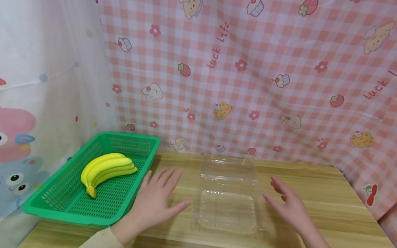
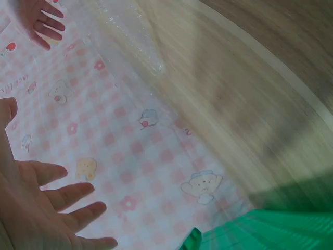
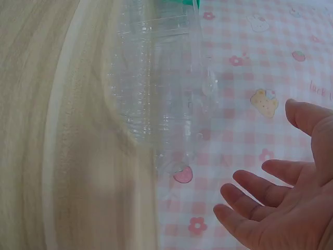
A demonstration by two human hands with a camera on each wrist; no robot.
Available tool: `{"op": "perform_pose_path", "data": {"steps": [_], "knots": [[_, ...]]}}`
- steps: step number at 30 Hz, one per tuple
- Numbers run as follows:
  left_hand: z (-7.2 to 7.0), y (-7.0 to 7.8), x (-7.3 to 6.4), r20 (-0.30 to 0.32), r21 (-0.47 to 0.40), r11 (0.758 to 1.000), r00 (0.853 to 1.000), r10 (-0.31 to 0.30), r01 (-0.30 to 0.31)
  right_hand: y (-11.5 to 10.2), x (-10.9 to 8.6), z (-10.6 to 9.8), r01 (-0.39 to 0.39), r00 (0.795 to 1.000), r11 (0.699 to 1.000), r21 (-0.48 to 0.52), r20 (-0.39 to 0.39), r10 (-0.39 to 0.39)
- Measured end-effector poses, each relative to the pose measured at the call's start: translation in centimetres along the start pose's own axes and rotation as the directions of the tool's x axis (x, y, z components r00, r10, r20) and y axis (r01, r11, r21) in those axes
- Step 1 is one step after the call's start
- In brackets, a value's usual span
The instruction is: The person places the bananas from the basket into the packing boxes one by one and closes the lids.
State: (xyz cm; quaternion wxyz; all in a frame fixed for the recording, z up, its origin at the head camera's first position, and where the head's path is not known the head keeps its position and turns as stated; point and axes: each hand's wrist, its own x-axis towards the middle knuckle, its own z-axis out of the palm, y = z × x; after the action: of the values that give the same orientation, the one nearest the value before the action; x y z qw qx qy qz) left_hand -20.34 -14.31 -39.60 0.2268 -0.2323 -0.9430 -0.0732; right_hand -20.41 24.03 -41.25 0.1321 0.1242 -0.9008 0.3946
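A clear plastic clamshell box (image 1: pixel 227 210) lies open on the table, its hinged lid (image 1: pixel 229 168) toward the back. Left of it, my left hand (image 1: pixel 156 200) hovers with fingers spread, close by the right side of a green basket (image 1: pixel 71 218). My right hand (image 1: pixel 291 207) is held to the right of the box, fingers loosely bent and nothing in them. Inside the basket rests a bunch of yellow bananas (image 1: pixel 107 169), stem end toward me. In the right wrist view the clear box (image 3: pixel 156 78) stands apart from the open right hand (image 3: pixel 286 198).
The wooden table (image 1: pixel 334 210) carries the basket at its left and the box near the middle. A pink checked cloth (image 1: pixel 201 85) hangs along the back edge. Another patterned cloth (image 1: pixel 59 91) hangs at the left, close to the basket.
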Motion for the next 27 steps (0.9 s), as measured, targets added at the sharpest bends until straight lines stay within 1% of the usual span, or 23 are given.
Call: {"op": "perform_pose_path", "data": {"steps": [3,7,10,14,18,23,26,27], "knots": [[-0.3,-0.2,-0.1,-0.025,0.005,1.0,0.999,0.027,-0.026,0.2,0.1,0.1,-0.047,0.999,0.997,0.062,0.007,0.047],[-0.7,-0.5,-0.3,-0.041,0.021,0.998,0.997,0.059,-0.058,0.6,0.1,0.3,-0.121,0.992,0.988,0.1,0.033,0.118],[-1.1,-0.9,-0.3,-0.057,0.029,0.997,0.995,0.079,-0.077,0.9,0.2,0.5,-0.163,0.986,0.98,0.116,0.045,0.159],[-1.5,-1.5,-0.4,-0.098,0.026,0.995,0.99,0.099,-0.097,1.2,0.2,0.8,-0.195,0.981,0.964,0.18,0.052,0.189],[-1.9,-2.2,-0.6,-0.132,0.029,0.994,0.986,0.105,-0.102,1.5,0.3,1.1,-0.236,0.972,0.936,0.262,0.08,0.223],[-2.7,-3.4,-0.9,-0.154,0.028,0.996,0.984,0.092,-0.089,1.9,0.4,1.4,-0.314,0.949,0.874,0.37,0.144,0.28],[-3.2,-4.1,-1.0,-0.164,0.021,0.997,0.983,0.078,-0.075,2.1,0.5,1.6,-0.344,0.939,0.849,0.401,0.169,0.301],[-3.4,-4.3,-1.1,-0.167,0.02,0.997,0.983,0.071,-0.069,2.2,0.5,1.6,-0.347,0.937,0.845,0.406,0.174,0.302]]}}
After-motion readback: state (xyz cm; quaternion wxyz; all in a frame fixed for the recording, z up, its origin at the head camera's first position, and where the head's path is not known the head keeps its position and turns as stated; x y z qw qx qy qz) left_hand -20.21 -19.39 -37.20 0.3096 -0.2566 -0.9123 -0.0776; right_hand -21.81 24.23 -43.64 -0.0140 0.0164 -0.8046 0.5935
